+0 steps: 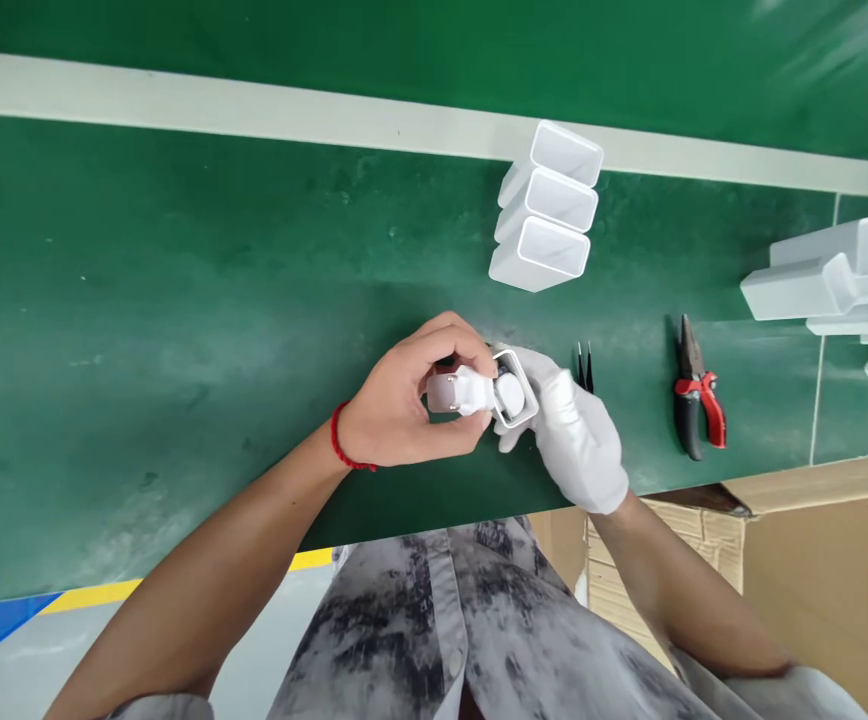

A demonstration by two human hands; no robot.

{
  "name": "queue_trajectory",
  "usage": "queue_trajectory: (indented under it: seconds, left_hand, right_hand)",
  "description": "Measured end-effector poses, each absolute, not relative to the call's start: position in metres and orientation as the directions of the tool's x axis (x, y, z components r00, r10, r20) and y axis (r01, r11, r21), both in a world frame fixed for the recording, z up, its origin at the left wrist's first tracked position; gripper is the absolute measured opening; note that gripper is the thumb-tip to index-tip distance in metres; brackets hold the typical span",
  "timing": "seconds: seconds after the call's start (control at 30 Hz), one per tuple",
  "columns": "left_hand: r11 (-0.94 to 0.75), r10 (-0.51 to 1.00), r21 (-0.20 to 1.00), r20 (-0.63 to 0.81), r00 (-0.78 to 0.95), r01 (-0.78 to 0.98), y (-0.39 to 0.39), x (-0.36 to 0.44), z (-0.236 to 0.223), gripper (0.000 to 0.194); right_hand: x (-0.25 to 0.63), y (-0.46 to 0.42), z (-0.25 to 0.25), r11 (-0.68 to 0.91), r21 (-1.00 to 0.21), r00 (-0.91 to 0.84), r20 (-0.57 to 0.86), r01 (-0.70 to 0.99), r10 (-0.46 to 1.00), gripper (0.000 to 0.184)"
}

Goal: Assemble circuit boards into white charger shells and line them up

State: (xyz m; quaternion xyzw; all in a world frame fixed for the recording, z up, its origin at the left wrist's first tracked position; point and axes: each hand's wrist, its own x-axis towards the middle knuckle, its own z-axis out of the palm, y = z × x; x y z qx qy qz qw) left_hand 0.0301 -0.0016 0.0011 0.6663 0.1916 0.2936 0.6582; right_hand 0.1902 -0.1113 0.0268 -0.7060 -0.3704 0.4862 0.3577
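I see the fingers (458, 437) of the bare left hand (396, 405) closed on a white part (471, 390), at the mouth of the white case (528, 391) gripped by the gloved right hand (580, 435). Tweezers (590, 376) lie just beside that hand, pliers (693, 387) farther right on the worktop (254, 300), three open boxes (560, 200) beyond.
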Motion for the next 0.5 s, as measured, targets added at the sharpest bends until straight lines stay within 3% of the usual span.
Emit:
queue_trajectory:
  seconds: [0.1, 0.3, 0.5]
  left_hand:
    - [-0.074, 0.645, 0.989, 0.148, 0.750, -0.132, -0.002, 0.030, 0.000, 0.018]
    - [-0.057, 0.642, 0.991, 0.127, 0.756, -0.118, -0.002, 0.030, 0.000, 0.018]
    - [-0.070, 0.638, 0.977, 0.199, 0.744, -0.202, -0.002, 0.031, -0.003, 0.020]
  right_hand:
    - [0.192, -0.107, 0.030, -0.513, -0.857, 0.258, -0.486, 0.045, 0.835, 0.064]
    - [0.183, -0.101, 0.026, -0.466, -0.867, 0.330, -0.395, 0.176, 0.858, 0.045]
    - [0.189, -0.104, 0.023, -0.457, -0.884, 0.301, -0.411, 0.102, 0.861, 0.048]
